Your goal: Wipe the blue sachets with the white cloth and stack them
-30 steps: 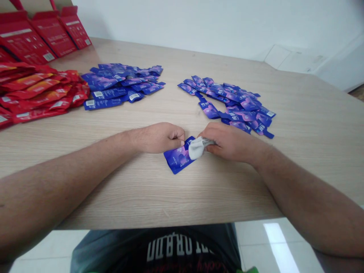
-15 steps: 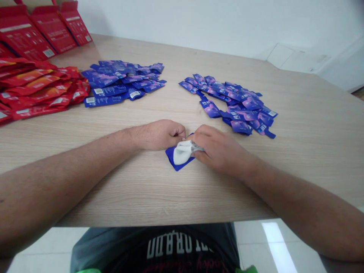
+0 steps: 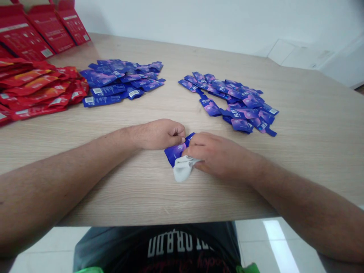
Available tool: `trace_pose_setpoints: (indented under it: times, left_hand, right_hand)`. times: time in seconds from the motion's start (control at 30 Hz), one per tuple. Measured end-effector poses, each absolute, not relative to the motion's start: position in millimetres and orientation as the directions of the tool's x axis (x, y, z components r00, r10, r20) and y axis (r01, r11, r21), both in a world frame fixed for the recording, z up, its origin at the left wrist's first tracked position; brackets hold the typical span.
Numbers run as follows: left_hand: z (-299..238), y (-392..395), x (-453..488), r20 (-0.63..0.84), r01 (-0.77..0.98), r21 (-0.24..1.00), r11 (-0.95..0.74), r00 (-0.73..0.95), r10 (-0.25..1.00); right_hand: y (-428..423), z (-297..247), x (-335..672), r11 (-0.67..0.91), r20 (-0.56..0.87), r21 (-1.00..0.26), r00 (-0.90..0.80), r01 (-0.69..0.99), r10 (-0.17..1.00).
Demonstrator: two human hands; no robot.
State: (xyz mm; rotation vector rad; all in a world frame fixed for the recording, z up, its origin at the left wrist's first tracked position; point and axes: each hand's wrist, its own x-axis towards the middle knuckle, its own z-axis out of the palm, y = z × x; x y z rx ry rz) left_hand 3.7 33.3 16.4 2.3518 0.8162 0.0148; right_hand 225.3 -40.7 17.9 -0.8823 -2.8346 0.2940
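A blue sachet [image 3: 175, 151] lies flat on the wooden table [image 3: 142, 189] near the front edge. My left hand [image 3: 159, 134] is closed, pinching the sachet's upper left edge. My right hand [image 3: 216, 154] is closed round a crumpled white cloth [image 3: 182, 168] and presses it on the sachet's lower end; the cloth hangs past the sachet toward me. Most of the sachet is hidden under my right hand.
A heap of blue sachets [image 3: 233, 102] lies at the right, behind my right hand. Another blue heap [image 3: 119, 79] lies at the back left, beside red sachets [image 3: 36, 91]. Red cartons [image 3: 42, 30] stand at the far left corner.
My right hand has dragged the white cloth along the sachet, from its far right end down toward me and to the left. My left hand has stayed pinched on the sachet.
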Motion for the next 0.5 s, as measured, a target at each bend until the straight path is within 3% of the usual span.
trace_pose_setpoints:
  times: [0.07, 0.17, 0.37, 0.5]
  left_hand:
    - [18.2, 32.5, 3.5, -0.194, 0.555, 0.580, -0.596, 0.805, 0.561]
    - [20.0, 31.4, 3.7, -0.181, 0.542, 0.600, -0.588, 0.808, 0.560]
    - [18.3, 31.3, 2.0, -0.176, 0.550, 0.615, -0.565, 0.794, 0.582]
    - [27.0, 34.2, -6.3, -0.087, 0.588, 0.578, -0.566, 0.734, 0.674]
  right_hand:
    - [-29.7, 17.4, 238.5, 0.746, 0.085, -0.268, -0.756, 0.609, 0.649]
    - [-17.1, 16.2, 250.5, 0.665, 0.159, -0.221, -0.646, 0.713, 0.746]
    - [-27.0, 20.5, 242.7, 0.751, 0.055, -0.286, -0.772, 0.596, 0.634]
    - [-20.2, 24.7, 253.4, 0.695, 0.269, -0.237, -0.642, 0.678, 0.718]
